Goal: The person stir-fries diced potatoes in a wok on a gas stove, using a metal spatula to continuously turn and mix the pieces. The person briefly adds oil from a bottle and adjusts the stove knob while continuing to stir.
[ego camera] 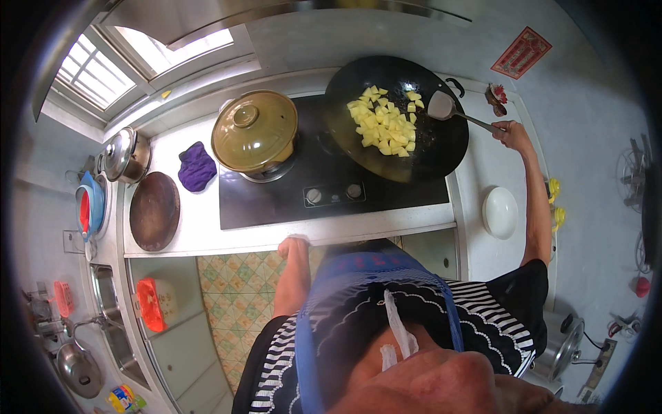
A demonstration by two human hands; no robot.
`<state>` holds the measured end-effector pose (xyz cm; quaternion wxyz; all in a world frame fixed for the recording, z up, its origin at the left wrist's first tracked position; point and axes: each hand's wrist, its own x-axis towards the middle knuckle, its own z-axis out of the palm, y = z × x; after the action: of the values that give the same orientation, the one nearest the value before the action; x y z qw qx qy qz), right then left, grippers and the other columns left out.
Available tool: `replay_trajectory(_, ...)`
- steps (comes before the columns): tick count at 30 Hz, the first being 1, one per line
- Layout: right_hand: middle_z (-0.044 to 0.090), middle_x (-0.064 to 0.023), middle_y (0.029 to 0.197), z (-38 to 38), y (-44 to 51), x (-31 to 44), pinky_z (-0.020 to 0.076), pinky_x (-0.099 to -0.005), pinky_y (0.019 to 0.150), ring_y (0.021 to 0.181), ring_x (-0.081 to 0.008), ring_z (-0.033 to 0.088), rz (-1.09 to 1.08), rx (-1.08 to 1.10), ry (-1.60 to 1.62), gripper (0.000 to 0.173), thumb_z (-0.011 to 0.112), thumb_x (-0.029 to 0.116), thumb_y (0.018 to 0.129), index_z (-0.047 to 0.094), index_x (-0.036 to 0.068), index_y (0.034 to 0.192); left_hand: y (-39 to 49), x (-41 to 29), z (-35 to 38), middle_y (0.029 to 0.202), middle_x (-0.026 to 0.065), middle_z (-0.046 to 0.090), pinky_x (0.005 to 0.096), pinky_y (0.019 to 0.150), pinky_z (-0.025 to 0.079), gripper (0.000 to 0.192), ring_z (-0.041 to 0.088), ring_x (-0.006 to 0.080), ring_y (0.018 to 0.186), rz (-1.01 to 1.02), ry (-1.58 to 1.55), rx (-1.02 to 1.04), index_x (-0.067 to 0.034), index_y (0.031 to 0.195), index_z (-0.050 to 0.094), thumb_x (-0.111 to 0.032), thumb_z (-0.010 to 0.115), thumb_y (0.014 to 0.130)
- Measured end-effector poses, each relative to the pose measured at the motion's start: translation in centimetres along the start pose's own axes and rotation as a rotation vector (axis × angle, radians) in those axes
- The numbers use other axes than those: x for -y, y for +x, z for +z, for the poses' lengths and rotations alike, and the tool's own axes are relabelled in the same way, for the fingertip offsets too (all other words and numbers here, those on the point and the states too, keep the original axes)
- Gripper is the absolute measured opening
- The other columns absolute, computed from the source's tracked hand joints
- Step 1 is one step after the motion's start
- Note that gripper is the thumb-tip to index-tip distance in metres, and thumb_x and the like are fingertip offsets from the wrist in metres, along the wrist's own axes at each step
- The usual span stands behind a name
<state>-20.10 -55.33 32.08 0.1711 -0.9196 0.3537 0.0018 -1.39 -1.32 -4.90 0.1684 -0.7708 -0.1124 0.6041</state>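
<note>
My right hand point(512, 136) grips the handle of a metal wok spatula point(442, 106), its blade against the right side of a large black wok point(439, 150). Pale yellow chunks, apparently diced potato point(385, 127), are heaped in the wok left of the blade. At the counter's front edge is my left hand point(293, 246), its fingers curled and partly hidden; I cannot tell whether it grips the edge. The wok stands on the right side of a black two-burner gas cooktop point(274, 207). On the left burner sits a brown lidded pot point(253, 132).
A white bowl point(500, 212) stands on the counter right of the cooktop. To the left lie a purple cloth point(197, 166) and a round wooden chopping board point(154, 211), with a lidded steel pot point(124, 155) behind. A sink point(111, 300) is at far left.
</note>
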Motion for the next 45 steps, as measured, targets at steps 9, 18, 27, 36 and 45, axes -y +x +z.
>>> replay_trajectory(9,0.065,-0.0121,0.084,5.8,6.7,5.4,0.0477,-0.0322,0.069,0.073,-0.0218,0.062,-0.443,0.013,0.013,0.044,0.068,0.015,0.065,0.062,0.011,0.109,-2.6,0.9,-0.1,0.075,-0.0087,0.058,0.0283,0.063,0.044,0.018,0.057,0.0082,0.07,0.083,0.07,-0.085,-0.023,0.072,0.061,-0.037,0.051,0.078)
replay_trajectory(18,0.062,-0.0106,0.071,-0.1,-4.4,9.3,0.0454,-0.0357,0.059,0.061,-0.0245,0.057,-0.502,0.026,-0.256,0.034,0.064,0.014,0.072,0.062,0.007,0.105,-0.7,-0.1,-0.1,0.091,-0.0089,0.063,0.0274,0.072,0.045,0.014,0.057,0.0074,0.089,-0.107,0.058,0.067,-0.025,0.089,0.066,-0.033,0.062,0.078)
replay_trajectory(27,0.048,0.0016,0.058,-1.3,-7.9,8.3,0.0324,-0.0197,0.039,0.046,-0.0042,0.042,0.232,0.843,0.187,0.033,0.059,0.021,0.081,0.057,0.002,0.108,0.0,-0.7,-0.3,0.09,-0.008,0.063,0.0306,0.072,0.045,0.018,0.057,0.0082,0.088,-0.103,0.143,0.176,-0.024,0.089,0.066,-0.036,0.065,0.076)
replay_trajectory(36,0.044,0.0002,0.073,14.8,-6.6,13.3,0.0244,-0.0175,0.038,0.052,-0.0033,0.035,0.28,0.503,1.08,0.038,0.049,0.011,0.088,0.04,0.0,0.123,-1.3,-0.2,-0.5,0.095,-0.0067,0.061,0.0285,0.076,0.044,0.024,0.056,0.0084,0.091,-0.123,-0.051,0.159,-0.023,0.094,0.063,-0.04,0.059,0.077)
replay_trajectory(45,0.044,0.0009,0.072,3.0,-12.0,15.4,0.0234,-0.0161,0.038,0.051,-0.0025,0.033,0.391,0.792,0.794,0.042,0.047,0.014,0.09,0.036,0.004,0.13,-1.6,0.0,-0.4,0.092,-0.0065,0.061,0.0308,0.078,0.041,0.026,0.057,0.0085,0.088,0.067,0.311,0.226,-0.022,0.095,0.062,-0.04,0.049,0.081)
